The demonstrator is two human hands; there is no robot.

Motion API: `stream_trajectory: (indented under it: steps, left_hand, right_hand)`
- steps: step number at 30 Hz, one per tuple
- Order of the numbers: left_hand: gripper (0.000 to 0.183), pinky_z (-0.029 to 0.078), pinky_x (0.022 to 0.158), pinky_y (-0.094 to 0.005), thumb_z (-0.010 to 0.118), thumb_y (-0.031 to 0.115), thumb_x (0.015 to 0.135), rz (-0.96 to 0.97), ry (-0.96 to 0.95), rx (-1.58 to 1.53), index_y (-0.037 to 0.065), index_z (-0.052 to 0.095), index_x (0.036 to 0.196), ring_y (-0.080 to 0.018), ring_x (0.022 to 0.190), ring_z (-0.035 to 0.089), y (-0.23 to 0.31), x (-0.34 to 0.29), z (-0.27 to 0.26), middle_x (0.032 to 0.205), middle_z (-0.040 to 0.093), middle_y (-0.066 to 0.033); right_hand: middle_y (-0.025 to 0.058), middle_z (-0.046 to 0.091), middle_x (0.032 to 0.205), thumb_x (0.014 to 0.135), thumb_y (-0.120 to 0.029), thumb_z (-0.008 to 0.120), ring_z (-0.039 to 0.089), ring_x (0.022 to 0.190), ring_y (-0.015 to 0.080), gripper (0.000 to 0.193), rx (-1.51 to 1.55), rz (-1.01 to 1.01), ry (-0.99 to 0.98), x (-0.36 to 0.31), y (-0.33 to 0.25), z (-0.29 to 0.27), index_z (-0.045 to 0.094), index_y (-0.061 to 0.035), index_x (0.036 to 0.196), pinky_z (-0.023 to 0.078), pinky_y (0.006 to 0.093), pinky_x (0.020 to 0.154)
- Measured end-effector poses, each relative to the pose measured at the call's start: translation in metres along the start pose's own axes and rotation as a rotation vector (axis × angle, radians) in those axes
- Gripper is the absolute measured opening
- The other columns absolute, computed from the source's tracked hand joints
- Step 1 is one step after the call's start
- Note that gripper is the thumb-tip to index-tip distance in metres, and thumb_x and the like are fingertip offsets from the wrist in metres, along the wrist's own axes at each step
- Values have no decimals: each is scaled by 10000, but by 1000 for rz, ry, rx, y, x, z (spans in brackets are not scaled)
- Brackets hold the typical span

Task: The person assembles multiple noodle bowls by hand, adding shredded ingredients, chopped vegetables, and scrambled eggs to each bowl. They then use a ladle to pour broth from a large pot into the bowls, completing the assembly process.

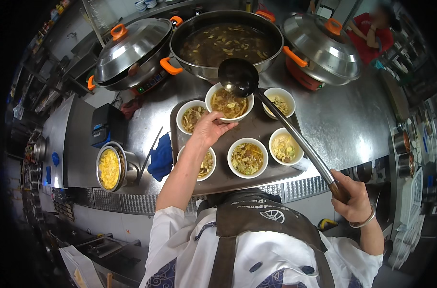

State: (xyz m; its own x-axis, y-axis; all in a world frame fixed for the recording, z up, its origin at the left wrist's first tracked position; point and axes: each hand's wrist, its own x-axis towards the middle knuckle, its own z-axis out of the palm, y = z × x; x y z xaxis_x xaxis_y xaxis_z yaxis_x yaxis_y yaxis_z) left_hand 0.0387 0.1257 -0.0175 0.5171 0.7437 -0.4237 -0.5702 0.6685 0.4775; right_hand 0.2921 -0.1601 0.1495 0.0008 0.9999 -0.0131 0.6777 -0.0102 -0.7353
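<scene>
My left hand is closed on the rim and side of a white bowl of brown broth with yellowish pieces, held over the far part of a brown tray. In my right hand is the handle of a long ladle; its dark bowl is tipped at that bowl's far right rim. What the ladle contains is hidden. On the tray stand several more white bowls, among them a soup-filled bowl at the front middle and a paler-filled bowl at the right.
A wide pot of broth stands behind the tray, between two lidded pots with orange handles. To the left are a steel container of yellow food, a blue cloth and a black box. A person in red stands far right.
</scene>
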Motion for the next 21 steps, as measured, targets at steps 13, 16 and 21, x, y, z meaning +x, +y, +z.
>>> stream_trajectory:
  steps: [13,16,21]
  left_hand:
    - [406,436,879,-506,443,-118,731,-144,68,-137,-40,348,1118,-366,1019,485,-47,49,-35,1129,431,-232]
    - [405,399,914,-517,418,-109,756,-141,81,-156,-47,317,1143,-381,1058,449,-57,64,-48,1154,407,-243]
    - [365,356,954,-529,387,-33,833,-77,37,-132,-111,268,1170,-385,1112,402,-66,70,-60,1183,373,-282]
  right_hand:
    - [165,545,656,580,114,520,488,405,130,637,972,236,22,12,-1,-9,440,15,1204,398,214,385]
    - [167,542,641,594,79,535,478,391,136,630,1002,230,25,16,0,-11,442,-6,1211,394,220,378]
    - [161,534,621,601,65,529,460,377,142,616,1055,221,33,25,9,-17,452,-16,1207,378,225,363]
